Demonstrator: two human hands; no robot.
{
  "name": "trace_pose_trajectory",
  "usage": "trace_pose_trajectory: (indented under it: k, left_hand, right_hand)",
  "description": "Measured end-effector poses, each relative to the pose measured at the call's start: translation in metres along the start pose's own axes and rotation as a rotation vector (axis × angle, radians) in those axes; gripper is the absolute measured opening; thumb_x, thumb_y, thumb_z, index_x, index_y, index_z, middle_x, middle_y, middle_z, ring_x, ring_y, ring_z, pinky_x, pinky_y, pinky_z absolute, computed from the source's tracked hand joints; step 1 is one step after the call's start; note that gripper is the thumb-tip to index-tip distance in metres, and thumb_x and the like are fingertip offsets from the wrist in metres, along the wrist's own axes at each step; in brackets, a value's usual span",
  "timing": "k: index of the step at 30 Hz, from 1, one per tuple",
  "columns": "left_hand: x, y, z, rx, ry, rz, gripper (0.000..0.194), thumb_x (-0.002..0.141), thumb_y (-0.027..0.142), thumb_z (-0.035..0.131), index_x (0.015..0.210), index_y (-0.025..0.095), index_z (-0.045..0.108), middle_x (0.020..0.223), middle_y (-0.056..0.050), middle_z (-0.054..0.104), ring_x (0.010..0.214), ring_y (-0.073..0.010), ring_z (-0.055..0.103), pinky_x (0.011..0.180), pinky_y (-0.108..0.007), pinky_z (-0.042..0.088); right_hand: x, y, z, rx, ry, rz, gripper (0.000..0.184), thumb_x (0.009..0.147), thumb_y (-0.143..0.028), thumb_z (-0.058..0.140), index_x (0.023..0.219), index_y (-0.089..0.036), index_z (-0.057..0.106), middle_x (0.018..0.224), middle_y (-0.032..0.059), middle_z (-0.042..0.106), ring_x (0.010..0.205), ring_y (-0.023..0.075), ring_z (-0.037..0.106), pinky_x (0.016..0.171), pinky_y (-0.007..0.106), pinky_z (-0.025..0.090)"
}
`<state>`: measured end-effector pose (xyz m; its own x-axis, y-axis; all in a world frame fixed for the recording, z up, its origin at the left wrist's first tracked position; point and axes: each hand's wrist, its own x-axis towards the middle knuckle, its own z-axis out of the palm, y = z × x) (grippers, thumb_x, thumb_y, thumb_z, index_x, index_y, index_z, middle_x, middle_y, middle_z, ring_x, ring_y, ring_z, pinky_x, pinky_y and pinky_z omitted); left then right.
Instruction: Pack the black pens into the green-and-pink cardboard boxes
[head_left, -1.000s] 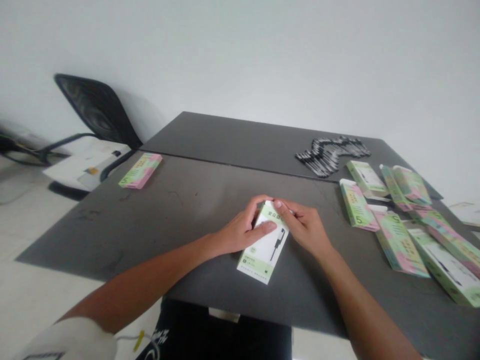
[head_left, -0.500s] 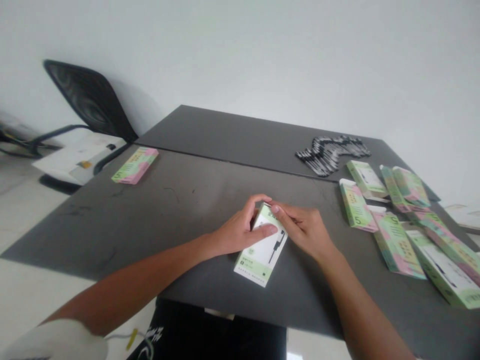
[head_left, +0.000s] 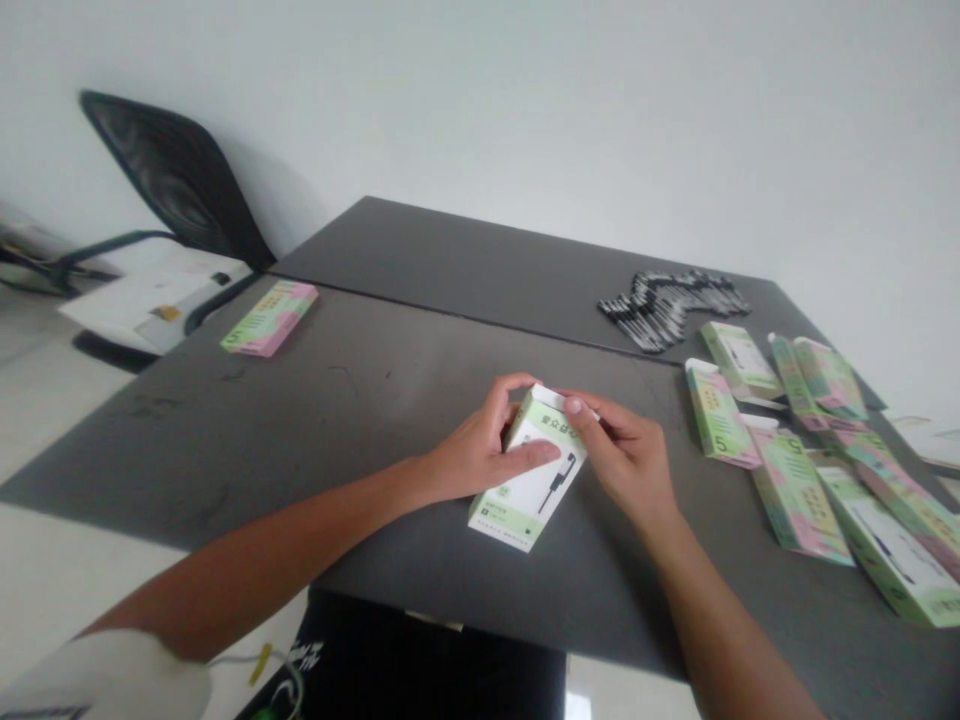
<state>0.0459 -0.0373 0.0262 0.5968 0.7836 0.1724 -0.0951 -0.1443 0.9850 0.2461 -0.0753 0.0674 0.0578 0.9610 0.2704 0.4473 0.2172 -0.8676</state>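
Observation:
A white and light-green carton box [head_left: 517,515], printed with a black pen-like picture, is tilted in front of me at the middle of the table. My left hand [head_left: 487,445] grips it from the left, thumb lying across the printed face. At its top right corner my right hand [head_left: 626,445] is closed, thumb pressing near the top edge; the fingertips behind it are hidden. A pale end flap shows at the top between the two hands. What the box holds inside cannot be seen.
Several similar green and pink boxes [head_left: 799,490] lie on the right of the dark table [head_left: 360,400]. A row of slim black and clear pens [head_left: 667,310] lies behind them. One box [head_left: 271,318] sits far left, beside a black mesh chair [head_left: 172,170].
My right hand has shifted slightly right and down at the box's top corner, and the pale end flap shows more. The left hand keeps its hold on the box.

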Motion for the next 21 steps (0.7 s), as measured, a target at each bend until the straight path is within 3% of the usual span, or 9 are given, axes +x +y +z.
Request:
trace_pose_trajectory:
  k: [9,13,18,21]
  left_hand:
    - [-0.001,0.001,0.000,-0.005,-0.031,0.020,0.078,0.095,0.045,0.080,0.151,0.029,0.027,0.108,-0.008,0.073,0.080,-0.0202,0.074,0.063,-0.027,0.058]
    - [-0.003,0.001,0.000,0.008,-0.040,0.015,0.078,0.095,0.046,0.080,0.151,0.030,0.028,0.109,-0.008,0.073,0.077,-0.0195,0.074,0.059,-0.025,0.056]
    - [-0.004,0.004,0.000,0.021,-0.058,0.024,0.075,0.096,0.047,0.079,0.151,0.030,0.032,0.107,-0.007,0.073,0.079,-0.0197,0.074,0.061,-0.025,0.056]
    - [-0.005,0.006,-0.001,0.059,-0.057,0.019,0.075,0.096,0.048,0.079,0.153,0.030,0.035,0.107,-0.007,0.075,0.082,-0.0208,0.075,0.064,-0.027,0.056]
  right_hand:
    - [0.002,-0.004,-0.006,0.088,0.023,0.062,0.030,0.096,-0.051,0.075,0.104,-0.026,0.089,0.086,0.0023,0.085,0.070,0.0195,0.075,0.058,0.027,0.056]
    - [0.003,-0.005,-0.011,0.095,0.022,-0.017,0.021,0.096,-0.043,0.077,0.099,-0.026,0.089,0.100,0.0051,0.086,0.083,0.0222,0.078,0.068,0.031,0.060]
    - [0.003,-0.005,-0.013,0.100,0.052,-0.134,0.025,0.098,-0.033,0.075,0.075,-0.023,0.077,0.088,0.0022,0.082,0.075,0.0149,0.072,0.062,0.024,0.053]
    - [0.004,-0.006,-0.015,0.072,0.027,-0.219,0.027,0.100,-0.027,0.071,0.074,-0.022,0.070,0.089,0.0015,0.079,0.080,0.0138,0.071,0.068,0.024,0.053]
